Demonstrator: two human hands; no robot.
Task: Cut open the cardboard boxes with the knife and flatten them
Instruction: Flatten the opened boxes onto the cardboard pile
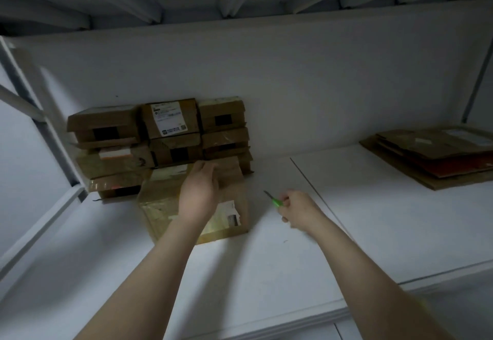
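Note:
A brown cardboard box (232,193) with tape and a torn label lies on the white table (266,273) in front of a stack. My left hand (200,190) rests on top of this box, fingers reaching over its far edge. To the right of the box, my right hand (297,209) grips a small knife (273,198) with a green handle, its blade pointing up and left just above the table. Behind the box, several closed cardboard boxes (160,137) are stacked against the white wall.
A pile of flattened cardboard (437,158) lies at the far right of the table. A white metal frame (40,115) stands at the left. A seam (314,182) runs across the tabletop right of the knife. Slats run overhead.

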